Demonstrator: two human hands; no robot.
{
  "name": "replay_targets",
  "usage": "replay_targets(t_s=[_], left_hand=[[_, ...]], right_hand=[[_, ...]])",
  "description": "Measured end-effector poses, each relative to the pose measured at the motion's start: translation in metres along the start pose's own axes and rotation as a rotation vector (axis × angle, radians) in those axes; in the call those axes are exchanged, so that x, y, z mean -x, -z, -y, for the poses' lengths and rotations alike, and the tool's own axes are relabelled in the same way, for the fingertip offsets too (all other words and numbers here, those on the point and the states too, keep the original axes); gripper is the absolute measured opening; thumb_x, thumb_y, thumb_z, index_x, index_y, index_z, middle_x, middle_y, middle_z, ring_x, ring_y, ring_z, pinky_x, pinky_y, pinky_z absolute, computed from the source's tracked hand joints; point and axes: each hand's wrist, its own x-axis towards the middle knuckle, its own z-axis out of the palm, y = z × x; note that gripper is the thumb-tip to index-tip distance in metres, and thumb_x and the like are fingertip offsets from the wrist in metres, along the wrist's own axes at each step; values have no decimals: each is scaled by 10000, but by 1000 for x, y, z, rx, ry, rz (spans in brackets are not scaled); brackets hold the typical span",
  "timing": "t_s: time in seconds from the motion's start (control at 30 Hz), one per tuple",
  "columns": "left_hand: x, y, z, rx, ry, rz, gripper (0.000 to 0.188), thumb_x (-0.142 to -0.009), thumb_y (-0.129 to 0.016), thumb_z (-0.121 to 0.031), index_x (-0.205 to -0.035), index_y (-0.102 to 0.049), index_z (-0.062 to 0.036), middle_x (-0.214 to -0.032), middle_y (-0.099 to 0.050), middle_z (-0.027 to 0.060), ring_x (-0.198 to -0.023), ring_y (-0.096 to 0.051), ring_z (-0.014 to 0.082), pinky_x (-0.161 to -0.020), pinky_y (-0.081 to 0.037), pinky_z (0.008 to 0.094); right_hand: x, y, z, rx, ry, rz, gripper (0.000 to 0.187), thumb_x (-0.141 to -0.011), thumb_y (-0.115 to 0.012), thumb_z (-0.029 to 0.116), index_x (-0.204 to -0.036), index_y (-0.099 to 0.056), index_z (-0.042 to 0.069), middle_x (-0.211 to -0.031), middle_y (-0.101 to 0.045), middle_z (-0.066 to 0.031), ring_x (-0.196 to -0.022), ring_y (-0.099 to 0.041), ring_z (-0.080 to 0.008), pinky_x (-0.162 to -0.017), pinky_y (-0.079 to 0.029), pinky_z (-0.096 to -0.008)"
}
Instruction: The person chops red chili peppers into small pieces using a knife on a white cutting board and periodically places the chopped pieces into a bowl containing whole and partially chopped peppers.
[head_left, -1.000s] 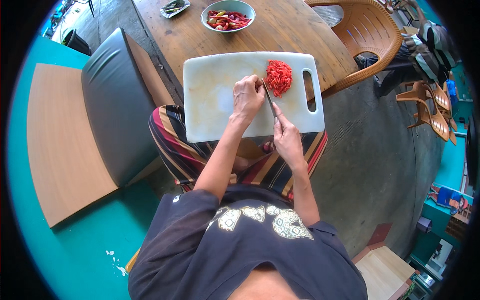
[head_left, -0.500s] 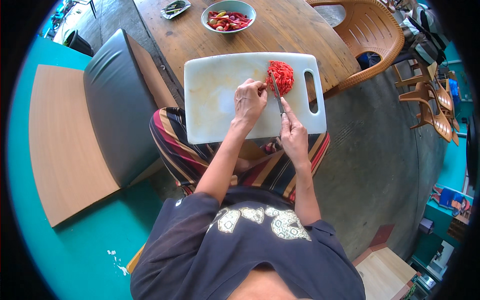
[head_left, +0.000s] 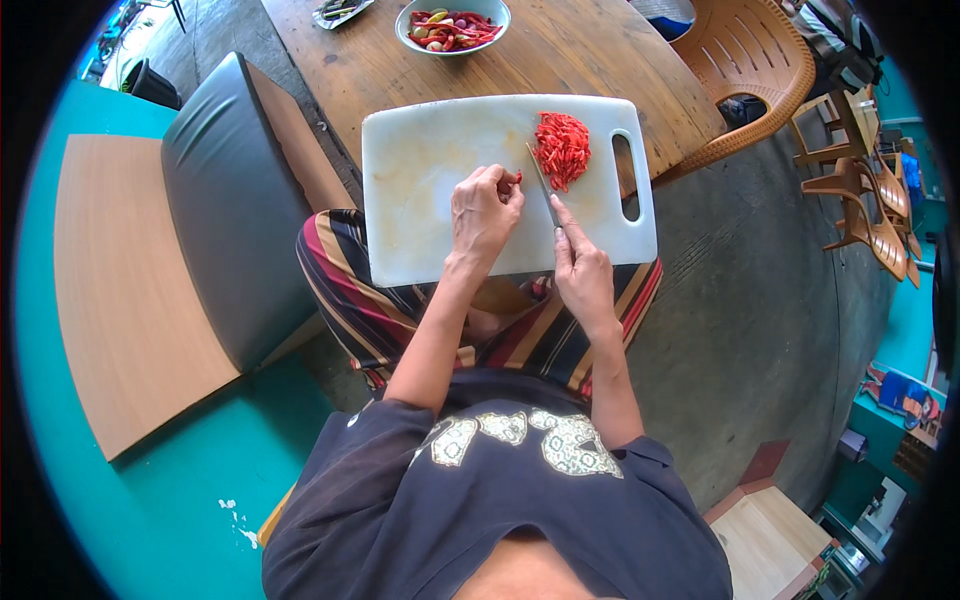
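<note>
Left hand (head_left: 485, 212) low over the middle of the white plastic chopping board (head_left: 420, 200), back of the hand up, fingers curled in tight. Pinched at the fingertips: a small red chili piece (head_left: 519, 176), only the end showing; cannot tell how much more hidden beneath the fingers.

Right hand (head_left: 585, 275) wrapped firmly around the handle of a narrow-bladed kitchen knife (head_left: 543, 178), index finger laid forward along the top. Blade slanting away and to the left, tip just beside the left edge of the chopped heap, apart from the left hand. Cannot tell whether in contact with the board.

Chopped red chili (head_left: 562, 152) in one loose heap on the right part of the board, between blade and handle slot. Board across the lap, above striped trousers (head_left: 330, 280), far side overlapping a wooden table (head_left: 610, 70) in this view; cannot tell whether resting on it.

On the table, beyond the board: pale bowl (head_left: 404, 32) of red chilies and round shallots. Left of that, a small silvery tray (head_left: 328, 22) with dark contents, cut off at the upper edge. Right of the table, a brown plastic armchair (head_left: 700, 50). Far left, a grey padded seat (head_left: 230, 200).
</note>
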Motion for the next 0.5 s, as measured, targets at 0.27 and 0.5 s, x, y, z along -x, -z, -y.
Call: replay_targets(t_s=[0.27, 0.5], left_hand=[[1, 0, 1, 94, 20, 9, 96, -785, -723, -59, -872, -734, -21, -809, -658, 122, -688, -681, 246, -681, -537, 351], [-2, 5, 4, 19, -4, -21, 89, -773, -741, -77, -842, -736, -20, -800, -665, 110, -674, -663, 211, -653, -527, 329]], right_hand=[[-2, 1, -1, -29, 11, -26, 424, -1008, -497, 131, -1428, -532, 176, -900, -664, -275, -746, -686, -379, -709, -524, -445], [-3, -4, 7, 38, 4, 2, 421, -1001, -508, 172, -1420, -540, 200, -789, -659, -252, -711, -681, -389, -702, -535, -467]])
